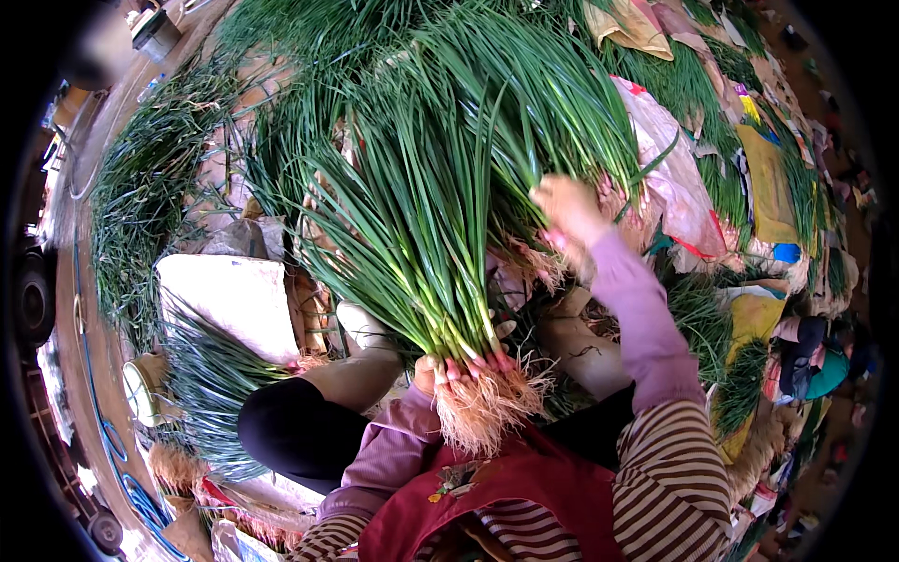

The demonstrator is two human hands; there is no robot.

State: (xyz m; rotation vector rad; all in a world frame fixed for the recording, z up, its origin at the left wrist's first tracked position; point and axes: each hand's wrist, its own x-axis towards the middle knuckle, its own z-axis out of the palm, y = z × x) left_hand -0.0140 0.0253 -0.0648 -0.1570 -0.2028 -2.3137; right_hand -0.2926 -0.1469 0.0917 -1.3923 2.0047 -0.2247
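Observation:
A large bunch of scallions [421,225] with long green leaves, pinkish bulbs and pale stringy roots [487,403] lies across my lap, leaves pointing away from me. My left hand [428,373] is closed around its lower end, just above the roots, partly hidden by the stalks. To the right and farther off, my right hand [569,208] is curled on a few stalks at the edge of a pile of scallions [571,103]. Leaves show above that hand and pink bulbs below it; the hand is somewhat blurred.
A white board-like piece [229,304] lies left of my legs, beside another scallion heap [211,384]. Loose greens [154,197] cover the far left. Pale sacking [670,173] lies right of the pile. A blue hose [117,440] runs along the left, and a bucket [157,37] stands far left.

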